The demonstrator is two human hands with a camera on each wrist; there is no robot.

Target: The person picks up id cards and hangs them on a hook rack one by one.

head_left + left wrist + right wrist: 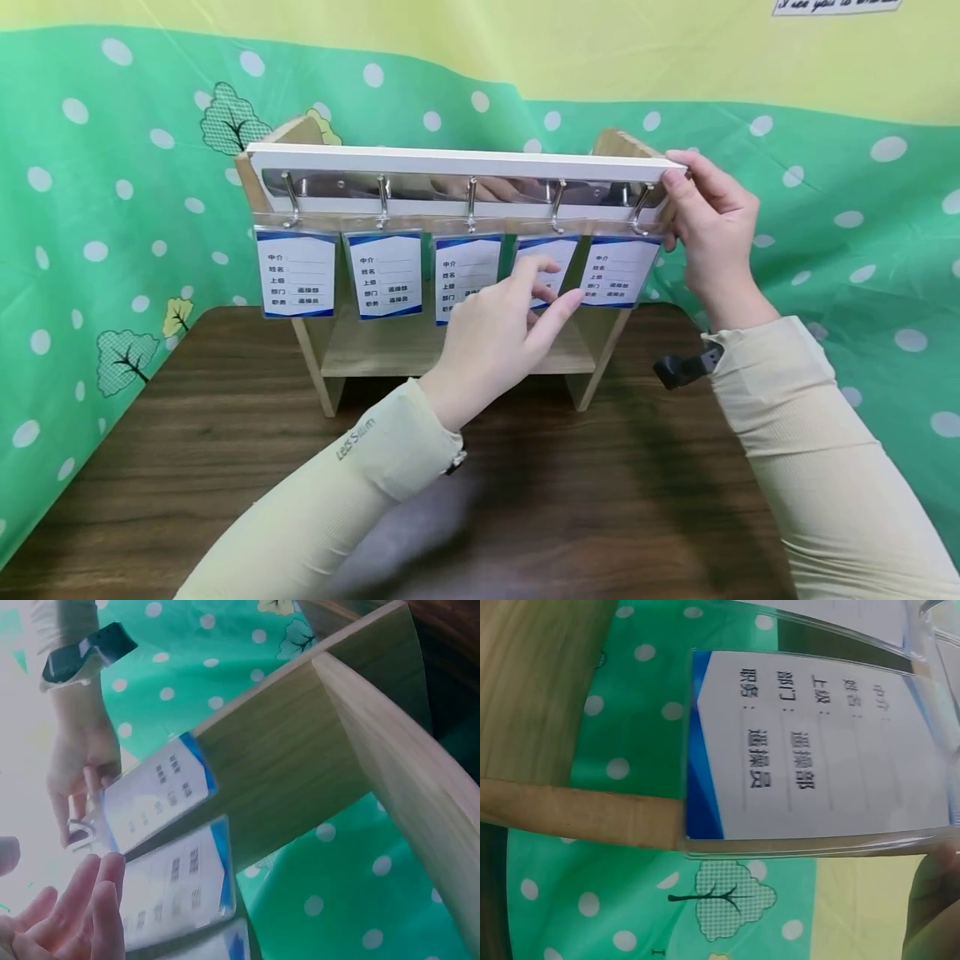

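A white hook rail (pixel 457 160) with a shiny metal strip and several hooks lies across the top of a wooden stand (pixel 382 357). Clear-sleeved name badges hang in a row from the hooks, one at the left end (pixel 297 275) and one at the right end (pixel 621 271). My right hand (pixel 712 225) grips the rail's right end, thumb in front. My left hand (pixel 495 329) is in front of the badge second from the right (pixel 546 247), partly covering it, fingers loosely bent and holding nothing. In the right wrist view the end badge (pixel 817 750) shows its printed side.
The stand rests on a dark wood-grain table (pixel 585 500). Behind it hangs a green and yellow cloth (pixel 420 92) with white dots and trees. A black strap end (pixel 686 367) sticks out from the right cuff.
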